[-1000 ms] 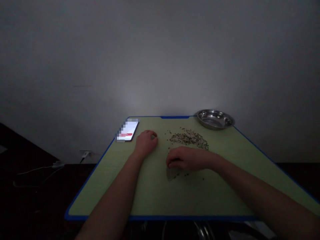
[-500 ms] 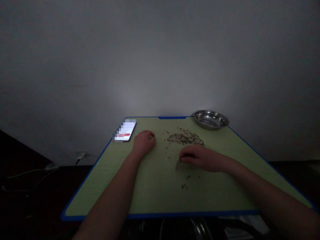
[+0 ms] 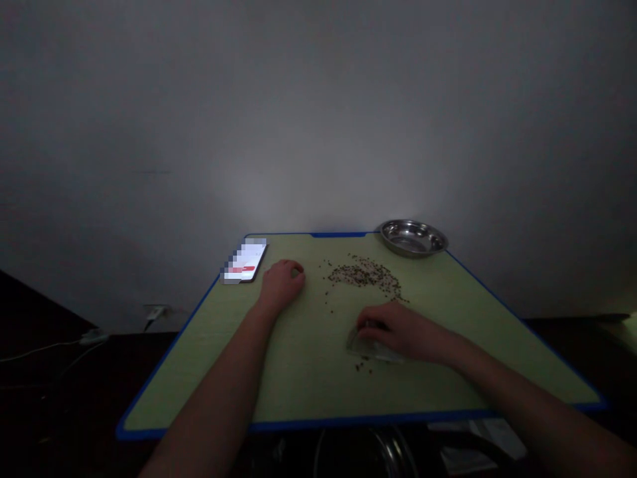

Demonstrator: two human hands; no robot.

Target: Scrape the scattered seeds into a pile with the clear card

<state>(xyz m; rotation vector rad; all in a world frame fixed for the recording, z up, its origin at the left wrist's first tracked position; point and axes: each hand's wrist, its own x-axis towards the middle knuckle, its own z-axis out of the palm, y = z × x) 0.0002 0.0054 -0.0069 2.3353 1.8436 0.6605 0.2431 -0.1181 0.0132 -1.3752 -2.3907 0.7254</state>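
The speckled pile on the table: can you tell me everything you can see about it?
The pile is a loose, thin spread of many small dark bits mixed with paler ones; they are too small to identify. It lies on the far half of the pale green table, denser in the middle, with strays around its edges. The metal bowl sits beyond it to the right, and the left hand rests apart, to its left. The right hand is close on its near side; contact is unclear.

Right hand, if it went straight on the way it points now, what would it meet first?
The right hand would probably meet a stray dark speck first, then likely the left hand; height is unclear, so it may pass over the speck.
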